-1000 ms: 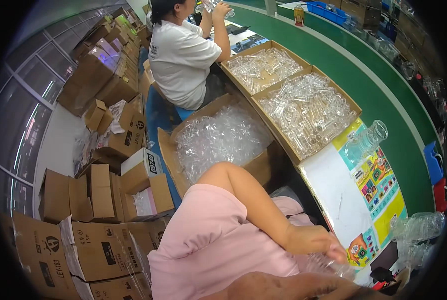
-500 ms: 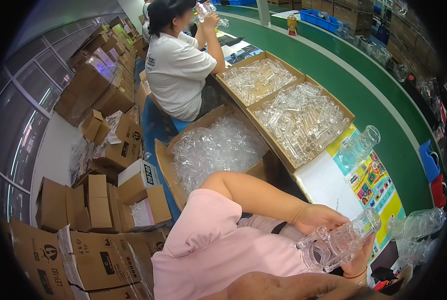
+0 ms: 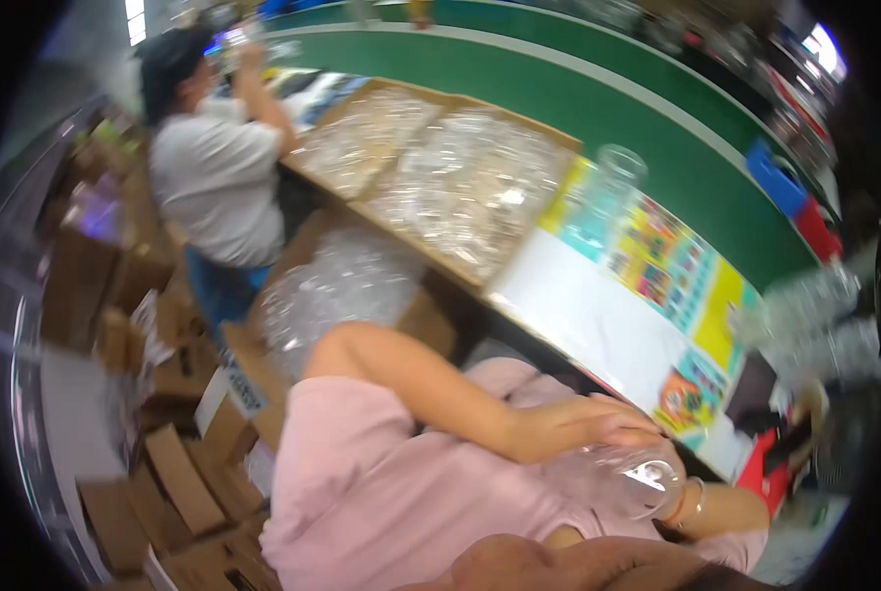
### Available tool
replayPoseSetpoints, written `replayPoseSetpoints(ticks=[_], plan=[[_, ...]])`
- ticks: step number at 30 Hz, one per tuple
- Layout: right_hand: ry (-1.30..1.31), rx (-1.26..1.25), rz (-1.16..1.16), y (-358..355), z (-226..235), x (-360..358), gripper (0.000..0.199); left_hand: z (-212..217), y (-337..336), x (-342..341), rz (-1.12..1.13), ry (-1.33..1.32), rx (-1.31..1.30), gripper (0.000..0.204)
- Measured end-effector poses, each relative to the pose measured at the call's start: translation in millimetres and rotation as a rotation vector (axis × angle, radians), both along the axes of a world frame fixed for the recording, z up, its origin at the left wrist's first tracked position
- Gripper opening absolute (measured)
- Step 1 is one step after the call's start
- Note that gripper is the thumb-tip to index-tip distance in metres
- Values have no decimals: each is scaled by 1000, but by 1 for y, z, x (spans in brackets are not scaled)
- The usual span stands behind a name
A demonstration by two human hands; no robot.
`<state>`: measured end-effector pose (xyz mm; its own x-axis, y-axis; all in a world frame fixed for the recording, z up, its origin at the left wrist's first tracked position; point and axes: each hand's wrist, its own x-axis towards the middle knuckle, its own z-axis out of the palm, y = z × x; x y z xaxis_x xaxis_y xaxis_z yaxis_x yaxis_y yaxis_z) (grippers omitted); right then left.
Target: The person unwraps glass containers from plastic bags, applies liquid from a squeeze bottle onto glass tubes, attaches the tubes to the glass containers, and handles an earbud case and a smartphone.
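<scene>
My left hand (image 3: 583, 428) lies over the top of a clear plastic bottle (image 3: 629, 480) held low against my pink shirt. My right hand (image 3: 685, 504), with a bracelet at the wrist, supports the bottle from below and behind and is mostly hidden by it. The view is blurred. A single clear jar (image 3: 610, 192) stands upright on the colourful printed sheet (image 3: 691, 286) on the table in front of me, well away from both hands.
Two cardboard trays (image 3: 558, 133) of clear bottles lie on the table, with a bagged box of more (image 3: 337, 286) below its edge. A person in a white shirt (image 3: 214, 182) works at the left. Beyond runs a green belt (image 3: 657, 118). Cardboard boxes (image 3: 164, 473) crowd the floor.
The bottle has come down from table height to my lap, and my left hand now covers its top. The view has swung and blurred.
</scene>
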<state>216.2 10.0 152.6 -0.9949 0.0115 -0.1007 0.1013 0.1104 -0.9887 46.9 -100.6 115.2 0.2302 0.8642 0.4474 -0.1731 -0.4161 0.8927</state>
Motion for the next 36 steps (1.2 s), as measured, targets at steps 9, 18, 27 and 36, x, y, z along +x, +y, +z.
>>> replayPoseSetpoints(ticks=[9,18,27,36], plan=[[143,-243,-307,8,-12,2,56,-6,16,-8,-174,-311,-664,58],[189,-1184,-503,54,-83,15,64,-67,43,-19,36,243,-625,66],[446,-478,-1371,109,-134,35,52,-90,172,-11,159,-420,-948,55],[169,785,-796,85,-135,41,24,-107,403,-89,641,-480,-741,63]])
